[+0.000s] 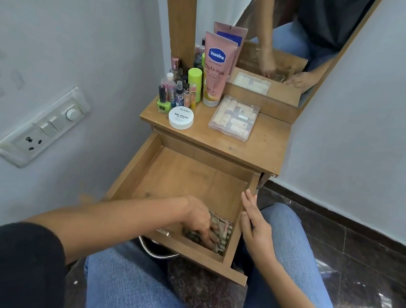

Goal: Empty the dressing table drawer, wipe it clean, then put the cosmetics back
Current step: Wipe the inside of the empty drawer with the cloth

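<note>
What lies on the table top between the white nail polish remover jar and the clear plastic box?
Nothing: in the head view, bare wood separates the white nail polish remover jar from the clear plastic box.

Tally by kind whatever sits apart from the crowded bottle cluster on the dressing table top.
Pink Vaseline tube: 1
White nail polish remover tub: 1
Clear plastic case: 1
Total: 3
The small bottles overlap too much to count.

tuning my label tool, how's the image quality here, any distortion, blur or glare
Head view: wide-angle bowing bends the wall edges and the mirror frame; light is soft and even, no glare on the clear plastic box; the left hand on the cloth in the drawer looks slightly smeared.
</note>
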A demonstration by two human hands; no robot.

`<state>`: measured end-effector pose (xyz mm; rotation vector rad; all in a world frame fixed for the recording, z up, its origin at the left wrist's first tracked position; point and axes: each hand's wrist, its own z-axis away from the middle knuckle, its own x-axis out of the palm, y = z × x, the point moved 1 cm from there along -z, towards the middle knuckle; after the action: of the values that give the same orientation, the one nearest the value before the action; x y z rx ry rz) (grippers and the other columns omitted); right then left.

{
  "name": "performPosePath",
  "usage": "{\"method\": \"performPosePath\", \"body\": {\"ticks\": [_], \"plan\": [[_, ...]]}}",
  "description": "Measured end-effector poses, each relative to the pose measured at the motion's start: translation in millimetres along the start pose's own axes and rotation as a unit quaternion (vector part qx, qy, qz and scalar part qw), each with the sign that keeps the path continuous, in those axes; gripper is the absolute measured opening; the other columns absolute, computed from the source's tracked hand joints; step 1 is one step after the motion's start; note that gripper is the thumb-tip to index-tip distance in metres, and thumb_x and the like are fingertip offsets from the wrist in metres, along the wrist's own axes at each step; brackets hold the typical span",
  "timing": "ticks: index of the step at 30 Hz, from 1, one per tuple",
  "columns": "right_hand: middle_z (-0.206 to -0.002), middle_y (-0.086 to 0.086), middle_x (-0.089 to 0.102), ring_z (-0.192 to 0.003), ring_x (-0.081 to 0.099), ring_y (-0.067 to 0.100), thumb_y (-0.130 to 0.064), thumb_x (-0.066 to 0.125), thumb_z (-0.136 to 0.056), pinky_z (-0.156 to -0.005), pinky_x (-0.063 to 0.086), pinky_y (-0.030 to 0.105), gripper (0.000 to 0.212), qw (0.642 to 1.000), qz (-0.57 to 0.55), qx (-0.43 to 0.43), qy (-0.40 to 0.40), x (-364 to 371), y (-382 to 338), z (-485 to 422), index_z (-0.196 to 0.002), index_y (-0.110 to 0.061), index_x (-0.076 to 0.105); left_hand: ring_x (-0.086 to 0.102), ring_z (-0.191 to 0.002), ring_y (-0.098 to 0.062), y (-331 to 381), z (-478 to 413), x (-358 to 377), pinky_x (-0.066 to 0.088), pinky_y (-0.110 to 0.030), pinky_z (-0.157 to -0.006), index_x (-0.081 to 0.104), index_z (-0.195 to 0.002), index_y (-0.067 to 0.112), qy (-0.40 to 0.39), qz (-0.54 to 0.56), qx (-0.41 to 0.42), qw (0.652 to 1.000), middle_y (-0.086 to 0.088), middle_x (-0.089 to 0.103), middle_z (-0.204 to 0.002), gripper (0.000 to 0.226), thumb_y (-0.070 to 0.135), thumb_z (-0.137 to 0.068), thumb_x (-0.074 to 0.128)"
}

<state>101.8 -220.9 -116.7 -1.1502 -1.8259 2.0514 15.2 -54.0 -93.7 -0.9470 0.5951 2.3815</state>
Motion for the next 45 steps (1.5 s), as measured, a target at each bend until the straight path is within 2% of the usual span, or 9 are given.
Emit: {"method": "performPosePath", "body": {"ticks": [4, 9, 12, 15, 24, 29, 36, 41, 45], "plan": [[-0.150, -0.018, 0.029, -0.143, 0.016, -0.001, -0.003, 0.045, -0.097, -0.114, 0.017, 0.013, 0.048, 1.000, 0.000, 0.000, -0.005, -0.2, 0.5, -0.1, -0.141, -0.023, 0.041, 0.025, -0.144, -0.019, -7.4, 9.0, 20.7, 0.034, -0.040, -0.112, 0.036, -0.143, 0.038, 0.041, 0.048, -0.019, 0.998, 0.013, 0.029, -0.153, 0.060, 0.003, -0.095, 0.044], [-0.150, -0.018, 0.029, -0.142, 0.016, -0.003, -0.008, 0.045, -0.098, -0.112, 0.017, 0.009, 0.048, 1.000, 0.010, -0.001, -0.024, -5.9, -0.2, -1.3, -0.140, -0.029, 0.038, 0.022, -0.144, -0.027, -32.9, 89.3, 56.4, 0.020, -0.045, -0.117, 0.034, -0.137, 0.053, -0.034, 0.146, -0.143, 0.978, 0.006, 0.019, -0.157, 0.044, 0.038, -0.097, 0.041], [-0.151, -0.017, 0.029, -0.143, 0.016, -0.002, -0.007, 0.045, -0.098, -0.111, 0.017, 0.008, 0.049, 1.000, 0.005, -0.002, -0.025, -5.5, -1.9, -1.3, -0.139, -0.032, 0.037, 0.016, -0.146, -0.023, -43.0, 134.8, 88.6, 0.026, -0.044, -0.114, 0.026, -0.138, 0.056, -0.076, 0.122, -0.193, 0.971, 0.013, 0.011, -0.157, 0.055, 0.018, -0.100, 0.035], [-0.152, -0.015, 0.028, -0.143, 0.014, -0.003, -0.006, 0.044, -0.098, -0.111, 0.017, 0.007, 0.050, 1.000, 0.008, 0.000, -0.019, -3.3, -2.9, -0.7, -0.139, -0.033, 0.036, 0.013, -0.147, -0.023, -37.8, 140.0, 91.3, 0.031, -0.043, -0.111, 0.019, -0.141, 0.055, -0.102, 0.083, -0.174, 0.976, 0.016, 0.006, -0.157, 0.073, -0.002, -0.097, 0.031], [-0.148, -0.025, 0.024, -0.143, 0.013, -0.002, -0.006, 0.045, -0.098, -0.111, 0.015, 0.006, 0.049, 0.999, 0.018, 0.004, -0.030, -5.5, -4.0, -1.7, -0.140, -0.030, 0.037, 0.026, -0.143, -0.025, 0.8, 36.6, 22.1, 0.032, -0.044, -0.112, 0.035, -0.144, 0.036, 0.016, 0.053, -0.042, 0.998, 0.008, 0.028, -0.154, 0.057, 0.006, -0.095, 0.044], [-0.149, -0.026, 0.022, -0.143, 0.012, -0.002, -0.008, 0.044, -0.098, -0.112, 0.014, 0.008, 0.050, 0.999, 0.034, 0.003, -0.029, -4.1, -4.7, -2.2, -0.140, -0.034, 0.035, 0.037, -0.138, -0.018, -5.1, 3.1, 1.1, 0.050, -0.030, -0.081, 0.042, -0.139, 0.038, 0.048, 0.011, -0.007, 0.999, 0.015, 0.039, -0.148, 0.055, 0.007, -0.095, 0.046], [-0.150, -0.025, 0.021, -0.142, 0.011, -0.006, -0.007, 0.043, -0.099, -0.111, 0.013, 0.006, 0.049, 0.999, 0.036, 0.013, -0.025, -2.1, -6.6, -1.1, -0.142, -0.030, 0.035, 0.022, -0.144, -0.014, 1.8, 3.2, 27.1, 0.047, -0.035, -0.097, 0.044, -0.139, 0.034, 0.152, 0.109, -0.052, 0.981, 0.016, 0.034, -0.150, 0.049, 0.008, -0.097, 0.043], [-0.150, -0.023, 0.022, -0.141, 0.010, -0.010, -0.005, 0.043, -0.098, -0.110, 0.013, 0.004, 0.050, 0.999, 0.028, 0.014, -0.019, -0.8, -6.7, -0.2, -0.142, -0.030, 0.035, 0.021, -0.144, -0.017, 0.9, -0.3, 34.7, 0.032, -0.042, -0.113, 0.044, -0.139, 0.032, 0.162, 0.150, -0.086, 0.971, 0.013, 0.034, -0.150, 0.048, 0.009, -0.097, 0.045], [-0.150, -0.023, 0.022, -0.139, 0.007, -0.013, -0.005, 0.043, -0.099, -0.108, 0.012, 0.002, 0.051, 0.999, 0.026, 0.015, -0.020, -0.4, -7.9, -0.6, -0.141, -0.031, 0.035, 0.023, -0.144, -0.020, -9.0, -6.1, 26.6, 0.025, -0.038, -0.117, 0.028, -0.146, 0.037, 0.166, 0.160, -0.231, 0.945, 0.001, 0.018, -0.158, 0.049, 0.022, -0.101, 0.038]]}}
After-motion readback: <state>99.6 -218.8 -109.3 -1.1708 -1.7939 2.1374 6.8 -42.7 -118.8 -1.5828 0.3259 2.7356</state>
